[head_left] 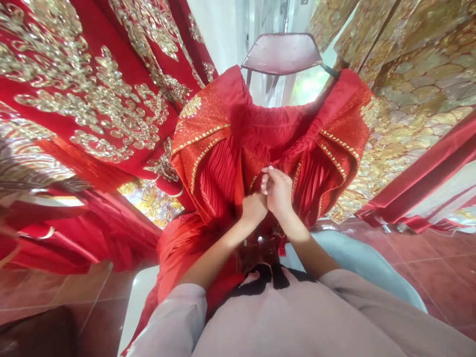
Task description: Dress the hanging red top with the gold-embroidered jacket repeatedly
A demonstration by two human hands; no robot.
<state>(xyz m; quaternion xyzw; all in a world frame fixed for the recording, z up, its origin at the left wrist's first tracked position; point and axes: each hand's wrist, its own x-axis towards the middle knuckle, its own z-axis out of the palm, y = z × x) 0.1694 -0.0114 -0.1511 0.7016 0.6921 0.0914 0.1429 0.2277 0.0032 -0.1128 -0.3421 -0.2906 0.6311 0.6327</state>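
A red costume top (219,173) with pleated panels, glittery orange-red bands and rows of gold beads faces me, its gathered neckline spread wide. At the middle of its front opening, my right hand (278,192) is closed in a pinch on the edge of the cloth just below the neckline. Against it, slightly lower and to the left, my left hand (255,208) is curled closed on the front of the top. Its fingertips are mostly hidden. The top's shoulders hang over a pale, dark-framed panel (283,53) that looks like a chair back.
Red cloth with gold sequin scrollwork (122,109) hangs at the left. Gold scale-patterned fabric (412,119) hangs at the right. Orange-red cloth (182,248) drapes beside my left arm. A pale blue-grey rounded surface (360,258) stands by my right arm, over reddish floor tiles (420,263).
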